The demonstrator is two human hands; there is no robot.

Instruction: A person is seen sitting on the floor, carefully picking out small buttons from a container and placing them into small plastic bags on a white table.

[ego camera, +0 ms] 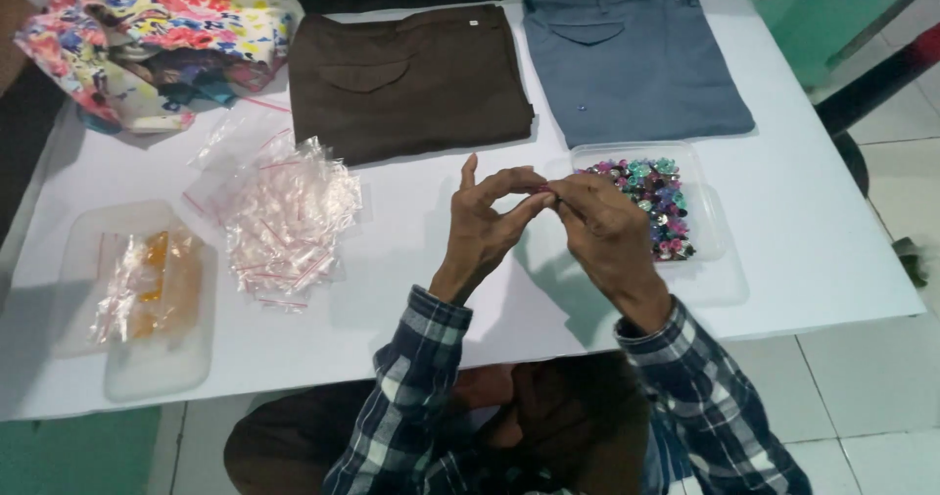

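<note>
From my remote seat I saw the white counter (803, 250) filling most of the view, the person sitting at its six o'clock edge in plaid sleeves. At eleven to twelve o'clock lay folded brown trousers (406, 79), a small pale square tag near the waistband; at one o'clock, just beside them, folded blue-grey trousers (632, 59). A crumpled floral cloth (147, 35) sat at ten o'clock. At eight o'clock a clear tray (147, 358) held a few filled bags with something orange inside. Between it and the middle lay a heap of small clear bags (289, 221) with red seal strips, a few loose ones spilling toward ten o'clock.

At three o'clock of the hands stood a clear tub (710, 211) of small multicoloured pieces (651, 206), pink, teal and purple, touching the right hand's back in the view.

Both hands were raised over the counter's middle, fingertips meeting. The left hand (485, 226) had thumb and forefinger pinched together, other fingers fanned upward. The right hand (607, 226) was closed in a pinch against it. Between them I caught a tiny pinkish piece (544, 191), too small to name; which hand truly held it I could not tell. The tub lay nearer the right hand, the bag heap at nine o'clock, nearer the left.
</note>
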